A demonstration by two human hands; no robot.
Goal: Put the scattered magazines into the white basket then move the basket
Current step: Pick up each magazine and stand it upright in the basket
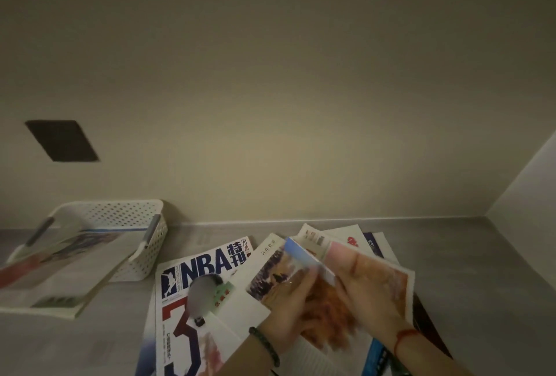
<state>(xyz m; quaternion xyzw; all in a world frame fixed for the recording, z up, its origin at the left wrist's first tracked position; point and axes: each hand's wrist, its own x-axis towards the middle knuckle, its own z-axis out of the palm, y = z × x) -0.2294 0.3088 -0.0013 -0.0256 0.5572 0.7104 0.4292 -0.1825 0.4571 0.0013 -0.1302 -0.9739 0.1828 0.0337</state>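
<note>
A white perforated basket [132, 213] stands at the left against the wall, with a large magazine [60, 270] sticking out of it over its near rim. Several magazines lie scattered on the grey counter at centre right. An NBA magazine [192, 273] lies flat, partly under a white-covered magazine [258, 264]. My left hand [288, 309] and my right hand [370, 294] both grip a magazine with an orange picture [328, 306], lifted slightly above the pile. More magazines [346, 237] fan out behind it, partly hidden.
The grey counter [481, 270] runs to a beige back wall and a white side wall at the right. A dark rectangular plate [61, 141] sits on the back wall above the basket.
</note>
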